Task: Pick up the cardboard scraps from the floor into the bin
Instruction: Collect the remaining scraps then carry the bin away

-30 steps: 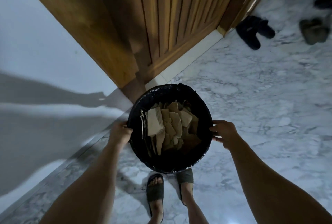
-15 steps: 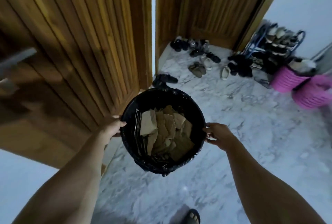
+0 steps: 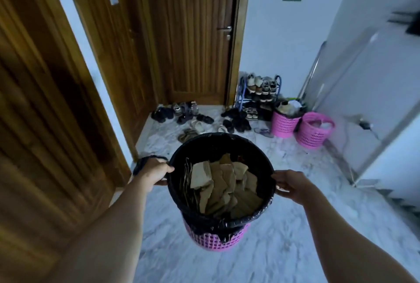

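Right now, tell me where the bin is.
The bin is centre frame in the head view, held off the floor between the left hand and right hand, with cardboard scraps inside.

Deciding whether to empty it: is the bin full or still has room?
Partly full. The cardboard scraps sit below the bin rim, dark liner showing above them.

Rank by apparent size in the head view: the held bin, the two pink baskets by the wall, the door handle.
1. Bin, though nearest the camera.
2. Two pink baskets: alike, unranked.
3. Door handle.
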A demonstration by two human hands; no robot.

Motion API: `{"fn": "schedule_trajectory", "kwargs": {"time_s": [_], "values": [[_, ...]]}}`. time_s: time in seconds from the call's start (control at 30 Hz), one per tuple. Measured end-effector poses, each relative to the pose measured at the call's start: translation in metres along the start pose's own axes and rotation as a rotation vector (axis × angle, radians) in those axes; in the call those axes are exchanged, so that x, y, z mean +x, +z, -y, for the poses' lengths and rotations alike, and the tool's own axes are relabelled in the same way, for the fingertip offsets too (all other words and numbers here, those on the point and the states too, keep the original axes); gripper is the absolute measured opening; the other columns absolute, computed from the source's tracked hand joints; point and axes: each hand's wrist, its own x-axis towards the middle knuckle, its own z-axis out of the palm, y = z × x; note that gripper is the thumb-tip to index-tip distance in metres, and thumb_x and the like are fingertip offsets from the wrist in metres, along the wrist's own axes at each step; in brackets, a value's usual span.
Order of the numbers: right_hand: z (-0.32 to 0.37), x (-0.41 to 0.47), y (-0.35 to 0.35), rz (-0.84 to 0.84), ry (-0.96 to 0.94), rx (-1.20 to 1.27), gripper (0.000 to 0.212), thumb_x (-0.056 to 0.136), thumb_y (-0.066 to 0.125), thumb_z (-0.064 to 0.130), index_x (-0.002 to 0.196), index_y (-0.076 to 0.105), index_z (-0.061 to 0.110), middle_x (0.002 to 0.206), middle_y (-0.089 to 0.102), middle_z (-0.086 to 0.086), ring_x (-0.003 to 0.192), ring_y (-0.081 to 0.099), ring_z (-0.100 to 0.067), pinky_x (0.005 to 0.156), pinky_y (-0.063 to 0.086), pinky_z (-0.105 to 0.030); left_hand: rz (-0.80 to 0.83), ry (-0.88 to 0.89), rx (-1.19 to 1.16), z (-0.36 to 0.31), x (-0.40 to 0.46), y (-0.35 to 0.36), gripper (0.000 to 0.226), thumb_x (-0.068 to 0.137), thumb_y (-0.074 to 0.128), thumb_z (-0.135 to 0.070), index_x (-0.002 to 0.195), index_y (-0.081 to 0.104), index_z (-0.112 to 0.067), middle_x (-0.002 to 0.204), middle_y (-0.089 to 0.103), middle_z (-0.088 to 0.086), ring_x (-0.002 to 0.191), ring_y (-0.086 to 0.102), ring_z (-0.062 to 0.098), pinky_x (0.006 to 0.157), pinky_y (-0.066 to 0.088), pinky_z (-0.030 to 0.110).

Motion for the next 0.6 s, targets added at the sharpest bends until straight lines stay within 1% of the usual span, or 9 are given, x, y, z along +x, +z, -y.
{"fn": "schedule_trajectory", "kwargs": {"time_s": [0.03, 0.07, 0.2, 0.23, 0.3, 0.37, 0.43, 0.5, 0.6], "values": [[0.008, 0.007, -0.019, -0.01, -0.006, 0.012, 0.012, 0.088, 0.061, -0.004, 0.084, 0.066, 0.006, 0.063, 0.047, -0.007, 0.06, 0.049, -0.016, 0.058, 0.054, -0.029, 0.011, 0.022, 0.015, -0.017, 0.006, 0.02, 0.02, 0.097, 0.062, -0.005, 0.08, 0.059, -0.014, 0.093, 0.065, 0.006, 0.078, 0.062, 0.019, 0.061, 0.052, 0.029], [0.016, 0.015, -0.038, -0.026, -0.014, 0.026, 0.012, 0.088, 0.06, -0.004, 0.084, 0.065, 0.006, 0.065, 0.047, -0.008, 0.06, 0.048, -0.016, 0.057, 0.054, -0.028, 0.031, 0.04, 0.031, -0.034, 0.012, 0.039, 0.022, 0.097, 0.062, -0.005, 0.077, 0.059, -0.015, 0.091, 0.066, 0.006, 0.079, 0.063, 0.02, 0.063, 0.052, 0.03], [0.036, 0.05, -0.114, -0.12, -0.007, 0.088, 0.012, 0.089, 0.058, -0.004, 0.09, 0.064, 0.005, 0.067, 0.043, -0.007, 0.059, 0.044, -0.015, 0.059, 0.053, -0.027, 0.129, 0.085, 0.089, -0.093, 0.04, 0.124, 0.016, 0.097, 0.06, -0.006, 0.083, 0.062, -0.013, 0.095, 0.067, 0.008, 0.084, 0.063, 0.021, 0.074, 0.056, 0.036], [0.039, 0.061, -0.133, -0.155, -0.001, 0.099, 0.012, 0.087, 0.059, -0.004, 0.092, 0.064, 0.006, 0.067, 0.044, -0.007, 0.059, 0.045, -0.015, 0.058, 0.053, -0.026, 0.157, 0.094, 0.103, -0.107, 0.05, 0.146, 0.014, 0.098, 0.06, -0.006, 0.086, 0.062, -0.013, 0.097, 0.067, 0.009, 0.084, 0.063, 0.021, 0.073, 0.056, 0.036], [0.048, 0.084, -0.17, -0.213, 0.011, 0.132, 0.015, 0.084, 0.06, -0.003, 0.095, 0.065, 0.006, 0.069, 0.048, -0.008, 0.059, 0.047, -0.015, 0.053, 0.054, -0.024, 0.216, 0.114, 0.137, -0.135, 0.07, 0.192, 0.008, 0.097, 0.06, -0.005, 0.096, 0.067, -0.008, 0.104, 0.07, 0.013, 0.086, 0.066, 0.023, 0.067, 0.056, 0.034], [0.058, 0.108, -0.202, -0.264, 0.028, 0.174, 0.015, 0.084, 0.059, -0.004, 0.093, 0.066, 0.005, 0.073, 0.051, -0.008, 0.062, 0.049, -0.017, 0.053, 0.054, -0.024, 0.27, 0.13, 0.17, -0.164, 0.095, 0.238, 0.011, 0.097, 0.059, -0.004, 0.102, 0.069, -0.002, 0.105, 0.072, 0.016, 0.088, 0.069, 0.025, 0.064, 0.057, 0.034], [0.064, 0.127, -0.232, -0.321, 0.049, 0.214, 0.013, 0.085, 0.057, -0.006, 0.09, 0.065, 0.004, 0.072, 0.052, -0.009, 0.063, 0.05, -0.019, 0.059, 0.054, -0.028, 0.329, 0.145, 0.194, -0.19, 0.118, 0.285, 0.013, 0.097, 0.058, -0.001, 0.103, 0.069, 0.003, 0.101, 0.072, 0.016, 0.086, 0.069, 0.026, 0.065, 0.058, 0.035], [0.071, 0.149, -0.263, -0.382, 0.068, 0.264, 0.013, 0.086, 0.056, -0.007, 0.089, 0.066, 0.001, 0.066, 0.054, -0.009, 0.063, 0.052, -0.021, 0.065, 0.052, -0.033, 0.398, 0.151, 0.218, -0.216, 0.142, 0.333, 0.014, 0.096, 0.058, 0.001, 0.103, 0.069, 0.005, 0.094, 0.07, 0.016, 0.078, 0.066, 0.025, 0.059, 0.055, 0.032], [0.082, 0.183, -0.305, -0.455, 0.086, 0.31, 0.014, 0.087, 0.056, -0.007, 0.091, 0.066, 0.0, 0.068, 0.056, -0.01, 0.063, 0.055, -0.024, 0.065, 0.051, -0.035, 0.453, 0.177, 0.221, -0.25, 0.173, 0.406, 0.01, 0.094, 0.059, 0.004, 0.1, 0.068, 0.004, 0.088, 0.068, 0.016, 0.07, 0.064, 0.025, 0.055, 0.052, 0.03]]}}
